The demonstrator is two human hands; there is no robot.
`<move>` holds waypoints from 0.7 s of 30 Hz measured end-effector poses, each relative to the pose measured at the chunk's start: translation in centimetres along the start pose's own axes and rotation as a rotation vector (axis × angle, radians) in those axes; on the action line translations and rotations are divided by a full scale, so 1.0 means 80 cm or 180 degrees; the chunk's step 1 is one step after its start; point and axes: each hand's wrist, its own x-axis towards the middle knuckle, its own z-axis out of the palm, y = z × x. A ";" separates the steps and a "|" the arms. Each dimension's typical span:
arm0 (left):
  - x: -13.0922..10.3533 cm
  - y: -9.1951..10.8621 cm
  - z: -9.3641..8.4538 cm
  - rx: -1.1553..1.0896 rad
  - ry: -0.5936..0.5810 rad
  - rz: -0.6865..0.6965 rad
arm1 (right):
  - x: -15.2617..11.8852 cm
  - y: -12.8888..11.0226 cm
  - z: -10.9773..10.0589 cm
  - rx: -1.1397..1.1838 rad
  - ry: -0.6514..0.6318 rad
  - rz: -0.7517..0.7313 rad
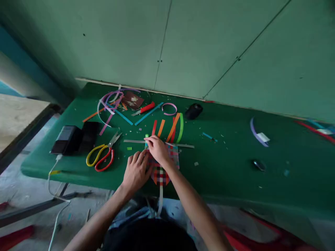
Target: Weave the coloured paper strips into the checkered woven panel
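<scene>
A small woven mat (pixel 160 176) of coloured flat strips lies at the table's front edge, with checks of red, orange, white and black. My left hand (pixel 136 170) rests on its left side, fingers fairly straight and pressing down; the thumb side is partly hidden. Above it, my right hand (pixel 158 150) is pinched at the mat's upper left corner on a short green and blue strip (pixel 146 138). Loose red, orange and green strip ends (pixel 171 129) stick out from the far side. A pale strip (pixel 184 145) runs crosswise, and another (pixel 161 200) hangs over the near edge.
Scissors (pixel 106 153) with yellow and red handles lie left of my hands, by a black box-like device (pixel 66 139) with a white cable. Beyond are a red-handled cutter (pixel 145 108), strip coils (pixel 111 99) and a black roll (pixel 194 111). A green wall (pixel 199 45) backs the table.
</scene>
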 end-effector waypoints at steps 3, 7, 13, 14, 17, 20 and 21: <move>-0.002 -0.001 -0.002 -0.0030 -0.0011 0.0025 | -0.005 -0.001 -0.003 -0.0035 -0.0066 -0.0094; -0.004 -0.002 -0.003 -0.0037 -0.0012 0.0058 | -0.007 0.000 -0.011 0.0061 -0.0205 -0.0309; -0.007 -0.003 -0.002 -0.0126 0.0028 0.0036 | -0.020 -0.005 -0.019 -0.0371 -0.0270 -0.0370; -0.008 -0.003 -0.001 -0.0152 0.0038 0.0042 | -0.025 -0.006 -0.020 -0.0470 -0.0273 -0.0367; -0.012 -0.004 0.000 -0.0216 0.0087 0.0060 | -0.038 -0.006 -0.023 -0.0656 -0.0306 -0.0435; -0.014 -0.005 0.001 -0.0227 0.0127 0.0077 | -0.043 -0.003 -0.028 -0.0785 -0.0438 -0.0685; -0.015 -0.005 0.001 -0.0221 0.0132 0.0080 | -0.042 -0.002 -0.029 -0.0818 -0.0496 -0.0780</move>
